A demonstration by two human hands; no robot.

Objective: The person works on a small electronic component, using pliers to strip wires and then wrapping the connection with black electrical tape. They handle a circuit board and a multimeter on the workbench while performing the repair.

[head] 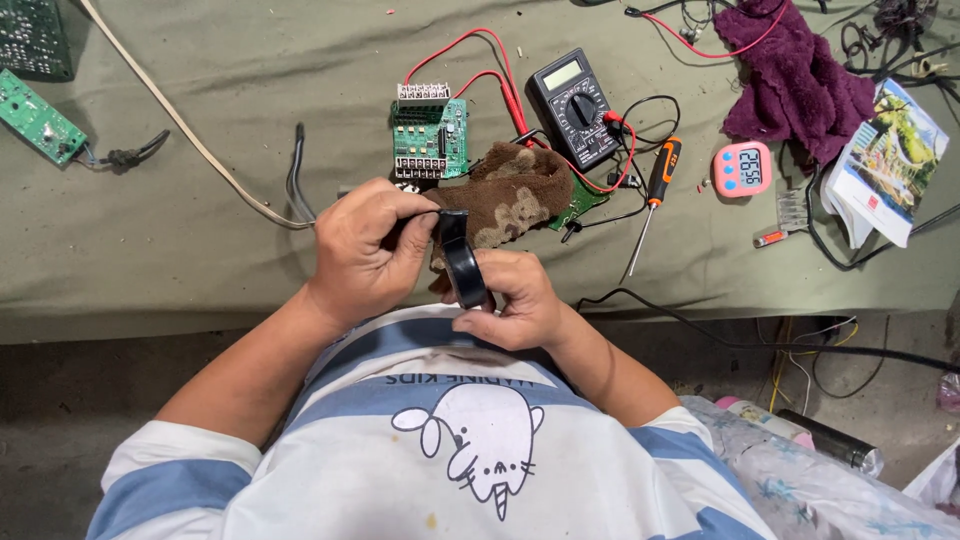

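Observation:
A black roll of tape [462,268] is held upright between both hands just above my chest, at the near edge of the green-covered table [200,200]. My right hand [515,300] grips the roll from below and behind. My left hand [365,245] pinches the roll's upper edge, fingers curled over it. A brown cloth [515,190] lies right behind the hands, partly covering a green circuit board [583,203]. Another green circuit board [430,138] with a white connector sits just beyond.
A black multimeter [575,105] with red and black leads, an orange-handled screwdriver [655,190], a pink digital timer [742,168], a purple cloth [795,75] and a booklet [885,160] lie to the right. A small board [38,118] and a beige cable [180,120] lie left.

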